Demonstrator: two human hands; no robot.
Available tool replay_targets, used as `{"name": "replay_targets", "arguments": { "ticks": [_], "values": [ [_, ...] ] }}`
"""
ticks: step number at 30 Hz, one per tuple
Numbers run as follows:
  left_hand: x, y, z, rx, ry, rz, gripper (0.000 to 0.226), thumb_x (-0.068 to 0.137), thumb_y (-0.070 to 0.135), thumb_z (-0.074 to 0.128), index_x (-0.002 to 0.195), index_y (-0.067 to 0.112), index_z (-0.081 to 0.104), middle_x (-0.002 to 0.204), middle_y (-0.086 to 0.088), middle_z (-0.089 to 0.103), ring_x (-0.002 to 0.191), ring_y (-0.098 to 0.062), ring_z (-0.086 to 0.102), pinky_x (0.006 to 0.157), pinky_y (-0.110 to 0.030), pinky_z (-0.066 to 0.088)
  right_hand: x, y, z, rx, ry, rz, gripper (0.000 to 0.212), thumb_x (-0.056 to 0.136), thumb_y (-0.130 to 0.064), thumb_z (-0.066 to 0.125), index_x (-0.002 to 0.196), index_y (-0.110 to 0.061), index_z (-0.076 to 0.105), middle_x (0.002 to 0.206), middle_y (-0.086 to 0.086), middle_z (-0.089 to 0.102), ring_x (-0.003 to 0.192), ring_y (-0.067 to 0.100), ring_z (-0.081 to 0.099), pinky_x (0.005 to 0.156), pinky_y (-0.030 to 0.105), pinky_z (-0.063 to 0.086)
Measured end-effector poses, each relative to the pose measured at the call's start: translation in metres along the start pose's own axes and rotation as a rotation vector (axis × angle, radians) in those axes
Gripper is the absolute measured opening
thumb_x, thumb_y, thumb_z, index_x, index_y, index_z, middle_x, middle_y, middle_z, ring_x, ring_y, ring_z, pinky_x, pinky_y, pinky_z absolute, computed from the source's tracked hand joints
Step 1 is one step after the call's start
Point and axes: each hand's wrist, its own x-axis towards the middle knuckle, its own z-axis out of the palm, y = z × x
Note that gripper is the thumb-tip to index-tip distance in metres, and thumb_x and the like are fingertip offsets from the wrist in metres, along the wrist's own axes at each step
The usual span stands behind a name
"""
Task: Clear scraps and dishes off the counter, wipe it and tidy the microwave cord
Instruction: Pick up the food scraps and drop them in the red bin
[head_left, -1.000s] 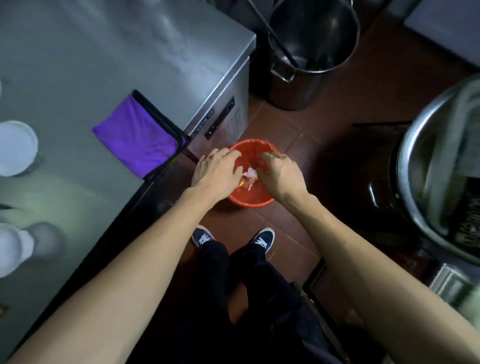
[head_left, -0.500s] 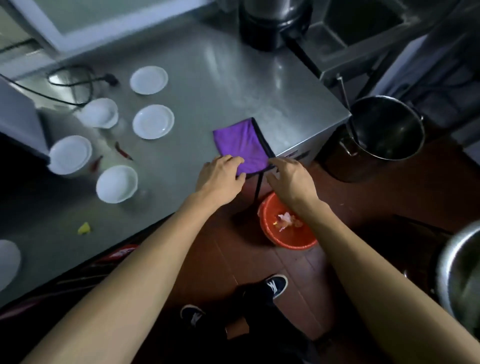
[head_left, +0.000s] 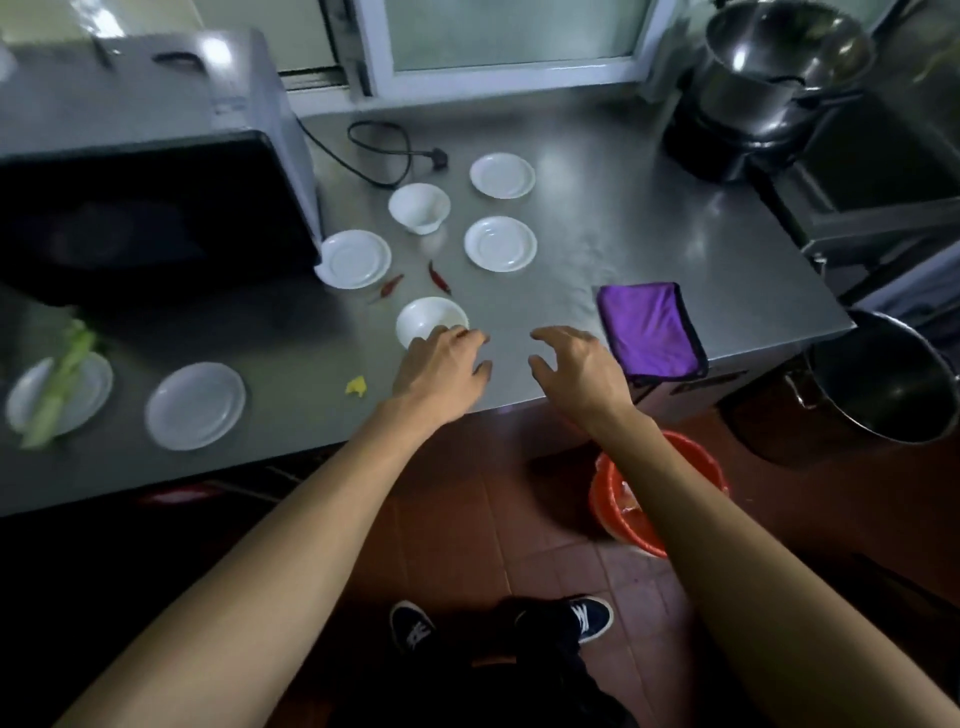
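**Both hands empty over the counter, dishes and scraps all waiting**

Right at the front edge of the steel counter (head_left: 597, 218), the left hand (head_left: 441, 369) and right hand (head_left: 576, 374) hover side by side, fingers spread and loose, gripping nothing. Touching the left fingertips, or close to it, sits a small white bowl (head_left: 428, 317). Looks like glazed ceramic to me: light, rigid, smooth and easy to chip, so I'd pinch it by the rim or cup it underneath rather than slide it on that metal.

Just past the bowl lie two red chilies (head_left: 439, 276), thin and limp, fingertip-pinch stuff. Nearer than the left hand there's a yellow scrap (head_left: 356, 386). Beside the right hand a purple cloth (head_left: 649, 327) drapes over the counter edge, soft and floppy, grab it anywhere.

Further out are white saucers (head_left: 500, 243), all flat, shiny and bare. Way off left a plate holds a green stalk (head_left: 57, 387), blurry. The black microwave cord (head_left: 382, 156) loops loose beyond the dishes. Below the right forearm sits an orange bin (head_left: 613, 499).
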Motion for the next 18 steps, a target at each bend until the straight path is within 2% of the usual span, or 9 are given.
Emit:
{"name": "replay_targets", "arguments": {
  "ticks": [4,8,18],
  "values": [
    [-0.028,-0.058,-0.009,-0.002,0.006,-0.071,0.039,0.095,0.033,0.057,0.131,0.019,0.061,0.124,-0.006,0.066,0.112,-0.031,0.058,0.088,-0.045,0.051,0.002,-0.047,0.031,-0.006,-0.063,-0.034,0.04,0.093,-0.025,0.062,0.132,-0.017,0.062,0.136,0.004,0.062,0.122,0.03,0.057,0.097,0.042,0.048],
    [-0.048,-0.106,-0.011,-0.021,0.025,-0.152,0.036,0.095,0.034,0.057,0.127,0.019,0.062,0.123,-0.004,0.067,0.111,-0.029,0.059,0.089,-0.044,0.051,0.006,-0.083,0.057,0.008,-0.105,-0.072,0.04,0.093,-0.024,0.062,0.132,-0.016,0.062,0.133,0.008,0.064,0.119,0.033,0.058,0.092,0.044,0.052],
    [-0.062,-0.175,-0.003,-0.069,0.008,-0.351,0.035,0.096,0.033,0.057,0.128,0.019,0.062,0.127,-0.005,0.065,0.117,-0.029,0.057,0.096,-0.045,0.048,0.038,-0.125,0.111,0.011,-0.249,-0.195,0.038,0.095,-0.021,0.061,0.132,-0.013,0.062,0.132,0.01,0.065,0.119,0.032,0.06,0.094,0.043,0.051]
  ]
}}
